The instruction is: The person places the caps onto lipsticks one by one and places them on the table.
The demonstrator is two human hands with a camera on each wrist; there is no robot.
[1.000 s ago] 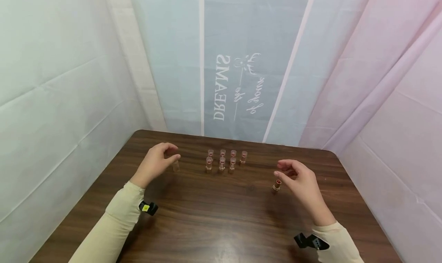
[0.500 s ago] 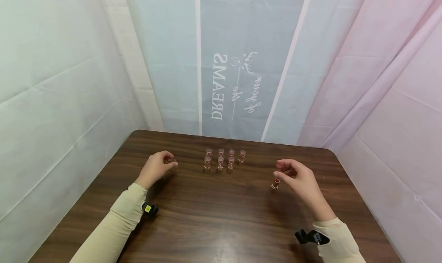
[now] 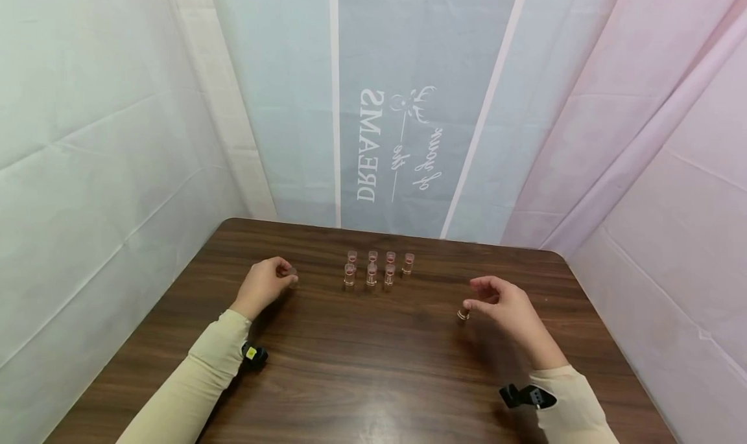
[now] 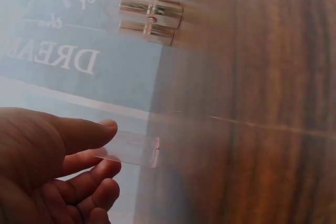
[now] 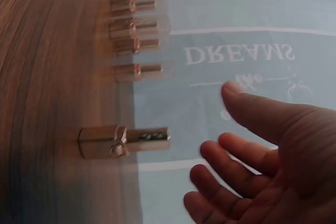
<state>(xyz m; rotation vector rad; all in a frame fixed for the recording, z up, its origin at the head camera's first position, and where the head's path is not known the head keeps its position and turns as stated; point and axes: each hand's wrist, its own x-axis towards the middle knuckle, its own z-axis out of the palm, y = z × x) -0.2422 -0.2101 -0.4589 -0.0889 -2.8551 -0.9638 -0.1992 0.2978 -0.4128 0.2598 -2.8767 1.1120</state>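
Note:
My left hand [image 3: 262, 287] pinches the top end of a clear lipstick cap [image 4: 134, 148] between thumb and forefinger, at the left of the table. Gold-banded and without a cap, a lipstick [image 5: 126, 141] stands upright at the right. My right hand [image 3: 504, 308] hovers just above and beside this lipstick, thumb and fingers apart around nothing in the right wrist view. From the head view, the thumb overlaps the lipstick's top.
Several capped lipsticks [image 3: 371, 275] stand upright in two rows at the middle back of the brown table [image 3: 350, 353]. A printed curtain [image 3: 408, 55] hangs behind the table, and pale cloth walls [image 3: 105, 139] rise at both sides.
My left hand has come down and its thumb and forefinger have closed on the clear cap. My right hand has lowered slightly toward the uncapped lipstick. The capped lipsticks stay in place.

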